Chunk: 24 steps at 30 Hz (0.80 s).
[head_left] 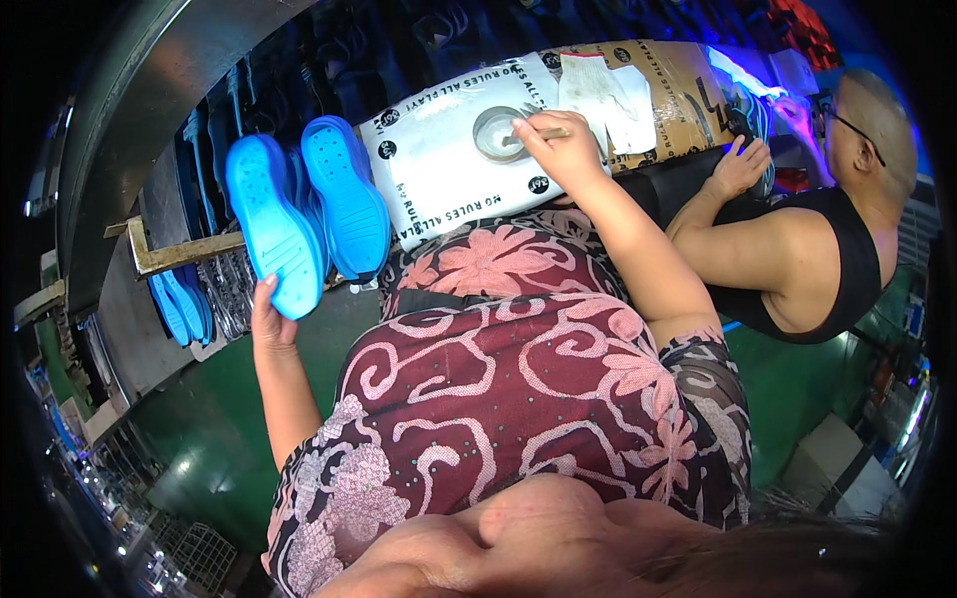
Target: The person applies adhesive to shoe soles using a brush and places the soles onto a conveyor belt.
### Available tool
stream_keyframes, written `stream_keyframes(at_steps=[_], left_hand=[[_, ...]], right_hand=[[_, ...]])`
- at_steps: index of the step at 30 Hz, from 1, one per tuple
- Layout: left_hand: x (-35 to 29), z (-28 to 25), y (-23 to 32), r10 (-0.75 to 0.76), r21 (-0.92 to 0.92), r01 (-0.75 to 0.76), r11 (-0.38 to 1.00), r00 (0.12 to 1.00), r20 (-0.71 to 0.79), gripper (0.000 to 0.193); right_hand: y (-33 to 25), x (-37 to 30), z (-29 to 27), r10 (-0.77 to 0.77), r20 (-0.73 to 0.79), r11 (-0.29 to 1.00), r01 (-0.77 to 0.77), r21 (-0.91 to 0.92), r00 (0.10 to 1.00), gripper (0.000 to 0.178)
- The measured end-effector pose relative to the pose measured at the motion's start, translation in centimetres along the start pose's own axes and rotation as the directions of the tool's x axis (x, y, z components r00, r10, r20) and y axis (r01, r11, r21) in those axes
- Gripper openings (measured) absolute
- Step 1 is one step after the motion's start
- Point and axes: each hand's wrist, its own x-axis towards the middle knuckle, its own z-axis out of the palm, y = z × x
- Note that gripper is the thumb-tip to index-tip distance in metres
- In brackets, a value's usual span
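At the left, my left hand (273,321) grips the heel end of a bright blue shoe sole (267,209), thumb on its upper face. The sole is tilted up, and its inner face shows ridges and small holes. Beside it stands another blue sole (344,199), apart from my hand. My right hand (568,154) is closed round the short handle of a brush (551,133). The brush's tip reaches into a round, shallow bowl (482,149) holding pale liquid; its bristles are hard to make out. The bowl sits on a white printed plastic sheet (449,194).
White cloth gloves (593,90) lie right of the bowl on brown cardboard (678,95). A co-worker (797,239) sits close at my right, under violet light. More blue soles (179,304) hang at the lower left, near a metal bracket (189,254). A large metal frame (130,110) curves across the upper left.
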Motion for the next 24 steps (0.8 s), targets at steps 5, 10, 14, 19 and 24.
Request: stream_keyframes(at_steps=[5,10,14,19,24], left_hand=[[-1.5,8.7,-1.2,-0.028,0.088,0.017,0.996,0.991,0.133,0.055],[-0.9,13.2,-2.8,0.183,0.277,-0.197,0.94,0.98,0.075,0.046],[1.2,16.7,-2.6,0.313,0.377,-0.375,0.847,0.925,0.217,0.039],[1.5,19.6,-2.5,0.395,0.396,-0.449,0.801,0.893,0.215,0.039],[1.3,20.5,-2.8,0.49,0.435,-0.552,0.711,0.833,0.257,0.037]], right_hand=[[-0.3,-0.2,-0.5,0.102,-0.091,0.994,-0.098,0.048,0.991,0.025],[-1.8,-0.4,-1.5,0.349,-0.075,0.876,-0.297,0.38,0.934,0.031],[-3.6,-1.4,-2.7,0.357,-0.094,0.759,-0.23,0.61,0.929,0.034],[-9.1,-2.8,-2.8,0.201,-0.024,0.835,-0.158,0.527,0.979,0.038],[-11.0,-2.6,-2.4,-0.335,0.025,0.937,0.33,0.111,0.942,0.029]])
